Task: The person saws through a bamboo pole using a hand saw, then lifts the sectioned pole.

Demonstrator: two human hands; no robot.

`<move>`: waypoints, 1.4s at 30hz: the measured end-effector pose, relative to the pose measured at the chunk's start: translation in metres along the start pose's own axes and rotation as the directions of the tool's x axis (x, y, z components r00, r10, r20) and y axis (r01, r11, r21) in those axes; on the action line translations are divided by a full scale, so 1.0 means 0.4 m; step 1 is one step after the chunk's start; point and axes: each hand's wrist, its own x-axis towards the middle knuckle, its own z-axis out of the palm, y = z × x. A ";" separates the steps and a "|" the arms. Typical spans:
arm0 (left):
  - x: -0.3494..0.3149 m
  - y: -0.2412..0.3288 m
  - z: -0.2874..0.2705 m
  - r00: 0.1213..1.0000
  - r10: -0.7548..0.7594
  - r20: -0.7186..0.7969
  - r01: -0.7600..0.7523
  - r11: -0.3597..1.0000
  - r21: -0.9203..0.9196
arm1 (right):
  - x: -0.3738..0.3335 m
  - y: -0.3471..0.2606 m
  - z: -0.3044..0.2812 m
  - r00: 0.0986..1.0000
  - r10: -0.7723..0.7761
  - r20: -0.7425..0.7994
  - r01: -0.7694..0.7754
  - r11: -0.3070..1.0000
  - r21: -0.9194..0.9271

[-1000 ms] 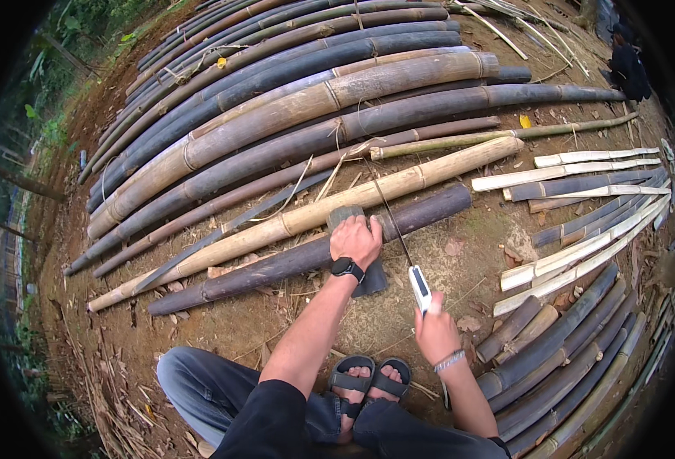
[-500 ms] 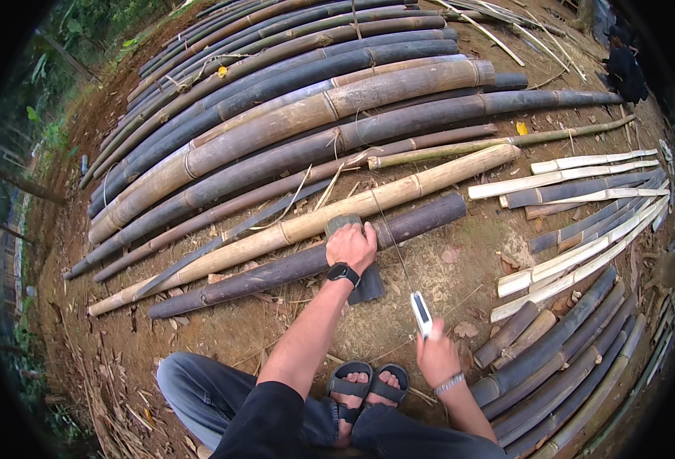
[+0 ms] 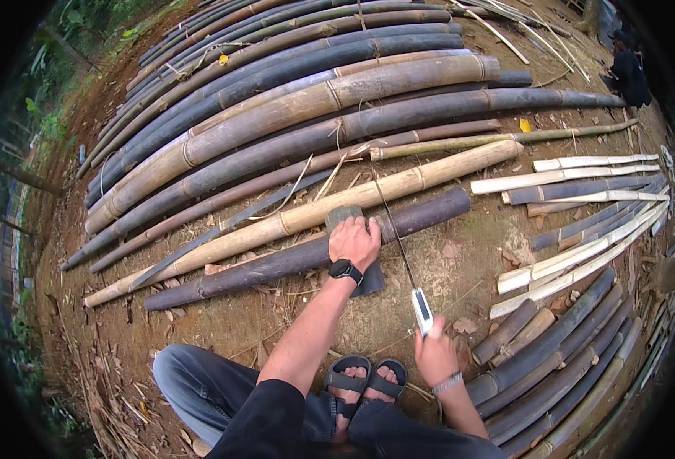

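My left hand, with a watch on its wrist, presses down on a dark bamboo pole, its fingers curled over the top. A short dark piece lies crosswise to the pole at that hand, showing on both sides of it. In my right hand is a handsaw with a white and dark handle. Its thin blade slants away from me across the dark pole, just right of my left hand; how deep it sits cannot be seen. The blade's far end overlaps a pale bamboo pole beyond.
Many long bamboo poles lie side by side on the far ground. To the right are split pale strips and a stack of dark bamboo lengths. My sandalled feet are close below the saw. A person is at the far right.
The saw's far end now reaches a little further over the pale pole, with more of the blade showing. My left hand stays on the dark pole; the view has shifted slightly.
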 end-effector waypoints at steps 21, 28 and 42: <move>0.002 -0.006 0.000 0.999 0.024 -0.021 -0.024 1.000 0.005 | -0.046 0.005 -0.009 0.999 0.037 0.027 -0.036 0.999 -0.024; -0.001 -0.020 -0.014 0.999 0.040 0.012 -0.040 0.998 0.039 | 0.127 -0.024 0.003 0.998 -0.015 0.065 0.019 0.998 -0.064; 0.005 -0.015 -0.018 0.999 -0.006 0.039 0.005 1.000 0.026 | -0.015 -0.002 0.001 0.993 0.057 0.100 -0.053 0.998 -0.039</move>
